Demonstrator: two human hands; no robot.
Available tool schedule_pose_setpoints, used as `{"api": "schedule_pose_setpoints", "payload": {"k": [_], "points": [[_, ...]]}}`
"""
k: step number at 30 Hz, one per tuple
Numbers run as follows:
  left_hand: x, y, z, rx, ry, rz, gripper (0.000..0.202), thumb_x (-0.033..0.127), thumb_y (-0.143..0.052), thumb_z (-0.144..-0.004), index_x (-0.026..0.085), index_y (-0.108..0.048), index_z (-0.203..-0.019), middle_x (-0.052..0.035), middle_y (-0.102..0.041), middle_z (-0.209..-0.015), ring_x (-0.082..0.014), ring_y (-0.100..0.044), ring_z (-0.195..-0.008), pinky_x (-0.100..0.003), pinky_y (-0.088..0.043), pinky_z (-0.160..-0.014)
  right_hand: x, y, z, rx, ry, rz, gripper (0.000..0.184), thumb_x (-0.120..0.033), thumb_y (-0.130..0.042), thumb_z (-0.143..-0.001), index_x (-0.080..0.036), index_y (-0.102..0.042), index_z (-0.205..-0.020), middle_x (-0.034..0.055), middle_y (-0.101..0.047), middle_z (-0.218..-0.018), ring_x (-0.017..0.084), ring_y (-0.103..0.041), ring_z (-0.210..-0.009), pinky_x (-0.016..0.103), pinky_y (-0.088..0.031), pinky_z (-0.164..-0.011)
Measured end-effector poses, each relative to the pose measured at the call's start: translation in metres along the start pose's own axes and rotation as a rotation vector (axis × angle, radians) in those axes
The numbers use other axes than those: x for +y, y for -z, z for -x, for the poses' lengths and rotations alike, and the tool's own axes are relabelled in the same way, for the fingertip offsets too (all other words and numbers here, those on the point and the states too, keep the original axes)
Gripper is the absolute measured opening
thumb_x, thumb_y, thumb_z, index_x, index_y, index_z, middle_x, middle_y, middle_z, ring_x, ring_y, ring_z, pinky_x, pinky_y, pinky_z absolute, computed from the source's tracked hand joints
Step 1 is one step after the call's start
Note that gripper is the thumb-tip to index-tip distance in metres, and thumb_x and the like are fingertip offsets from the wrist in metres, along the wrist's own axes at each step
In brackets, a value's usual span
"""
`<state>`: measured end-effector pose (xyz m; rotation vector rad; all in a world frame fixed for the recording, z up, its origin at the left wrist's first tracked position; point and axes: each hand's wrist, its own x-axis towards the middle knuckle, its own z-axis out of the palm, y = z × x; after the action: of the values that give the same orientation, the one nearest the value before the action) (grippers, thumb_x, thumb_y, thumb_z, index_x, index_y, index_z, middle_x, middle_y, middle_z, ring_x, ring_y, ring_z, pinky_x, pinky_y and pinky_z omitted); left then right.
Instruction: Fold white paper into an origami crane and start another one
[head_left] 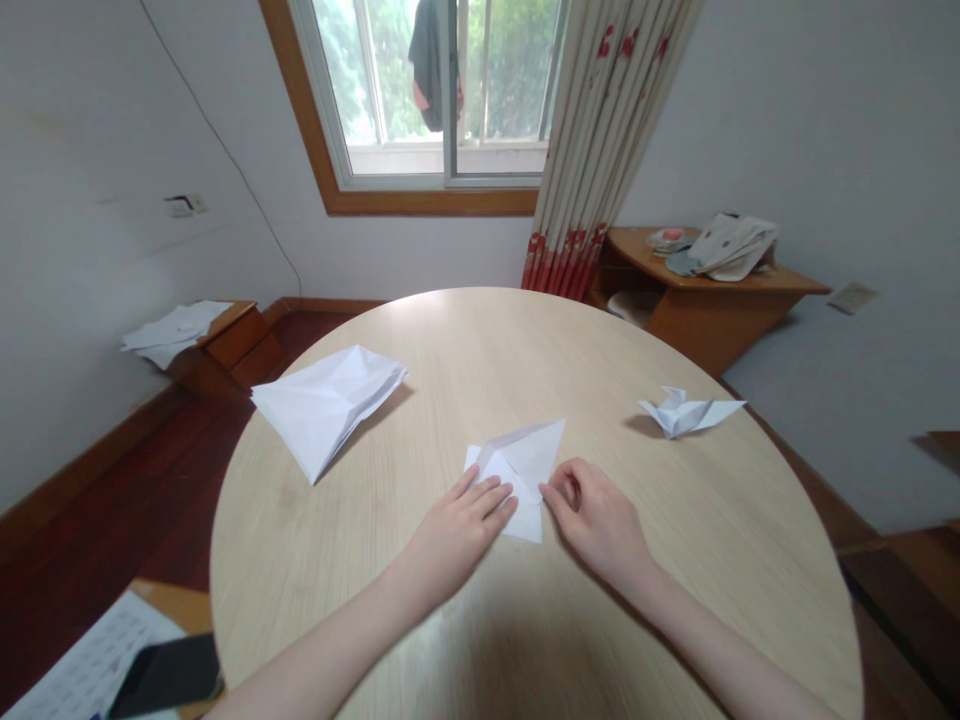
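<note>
A partly folded sheet of white paper (529, 455) lies near the middle of the round table, one pointed flap raised toward the far right. My left hand (471, 515) rests flat on its left part, fingers stretched out over the folds. At the sheet's right edge, my right hand (596, 515) has thumb and index finger pinched together on the paper. To the right sits a finished-looking paper crane (686, 412). A stack of creased white paper (337, 400) lies to the left.
The round wooden table (480, 330) fills the middle. Beyond it are a window (446, 90), a curtain (592, 130) and a corner shelf (720, 290) bearing a bag (735, 245). At lower left, a dark phone (169, 672) lies on printed paper (97, 650).
</note>
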<state>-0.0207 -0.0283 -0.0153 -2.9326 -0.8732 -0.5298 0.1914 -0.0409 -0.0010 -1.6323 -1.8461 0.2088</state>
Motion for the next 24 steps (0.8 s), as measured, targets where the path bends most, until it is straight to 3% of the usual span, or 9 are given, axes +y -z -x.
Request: {"api": "schedule_pose_setpoints", "payload": {"k": [4, 8, 13, 18, 20, 22, 24], "points": [[0.002, -0.002, 0.0, 0.007, -0.011, -0.045, 0.033, 0.012, -0.038, -0.097, 0.014, -0.052, -0.127, -0.0108, -0.059, -0.13, -0.0213, -0.052, -0.125, -0.042, -0.034, -0.111, -0.007, 0.005, 0.003, 0.133, 0.332, -0.009, 0.017, -0.016, -0.04, -0.091, -0.021, -0.054, -0.083, 0.0072, -0.061, -0.077, 0.02, -0.057, -0.074, 0.033, -0.046, -0.067], [0.004, -0.005, 0.0, 0.005, -0.015, -0.108, 0.034, 0.013, -0.036, -0.098, 0.012, -0.052, -0.128, -0.0106, -0.057, -0.133, -0.0219, -0.052, -0.125, -0.04, -0.033, -0.11, -0.008, 0.0, 0.008, 0.014, 0.588, 0.073, 0.035, -0.003, -0.036, -0.085, -0.016, -0.062, -0.105, 0.0129, -0.068, -0.099, 0.023, -0.062, -0.093, 0.037, -0.051, -0.08], [0.005, -0.005, 0.001, -0.062, -0.001, -0.102, 0.038, 0.014, -0.038, -0.095, 0.012, -0.051, -0.13, -0.0103, -0.053, -0.138, -0.0224, -0.048, -0.129, -0.038, -0.028, -0.111, -0.004, -0.008, 0.012, -0.141, 0.602, 0.27, 0.049, 0.001, -0.036, -0.074, -0.009, -0.063, -0.115, 0.0156, -0.069, -0.109, 0.026, -0.063, -0.099, 0.041, -0.052, -0.085], [0.013, 0.004, -0.003, -0.082, 0.006, -0.109, 0.039, 0.014, -0.044, -0.089, 0.006, -0.055, -0.126, -0.0142, -0.055, -0.134, -0.0264, -0.05, -0.124, -0.039, -0.03, -0.107, -0.008, -0.006, 0.014, -0.173, 0.604, 0.362, 0.055, 0.004, -0.038, -0.068, -0.008, -0.064, -0.115, 0.0158, -0.068, -0.114, 0.024, -0.062, -0.102, 0.038, -0.05, -0.084], [0.019, 0.012, -0.005, -0.118, 0.038, -0.143, 0.038, 0.014, -0.047, -0.088, 0.005, -0.057, -0.123, -0.0157, -0.058, -0.13, -0.0266, -0.055, -0.113, -0.039, -0.037, -0.098, -0.01, -0.006, 0.015, -0.169, 0.602, 0.388, 0.056, 0.004, -0.038, -0.067, -0.009, -0.064, -0.115, 0.0145, -0.068, -0.114, 0.023, -0.062, -0.101, 0.037, -0.049, -0.083], [0.026, 0.02, -0.006, -0.189, 0.091, -0.19, 0.034, 0.013, -0.051, -0.085, 0.005, -0.061, -0.116, -0.015, -0.065, -0.113, -0.025, -0.058, -0.095, -0.037, -0.044, -0.081, -0.011, -0.006, 0.015, -0.166, 0.602, 0.412, 0.055, 0.004, -0.039, -0.067, -0.01, -0.064, -0.114, 0.0136, -0.068, -0.115, 0.023, -0.061, -0.1, 0.037, -0.049, -0.083], [0.032, 0.027, -0.006, -0.254, 0.133, -0.226, 0.027, 0.013, -0.055, -0.084, 0.008, -0.066, -0.108, -0.0117, -0.065, -0.099, -0.0232, -0.057, -0.086, -0.034, -0.044, -0.069, -0.012, -0.006, 0.015, -0.165, 0.604, 0.431, 0.053, 0.004, -0.041, -0.067, -0.008, -0.065, -0.112, 0.0137, -0.068, -0.114, 0.023, -0.06, -0.099, 0.036, -0.049, -0.082]]}}
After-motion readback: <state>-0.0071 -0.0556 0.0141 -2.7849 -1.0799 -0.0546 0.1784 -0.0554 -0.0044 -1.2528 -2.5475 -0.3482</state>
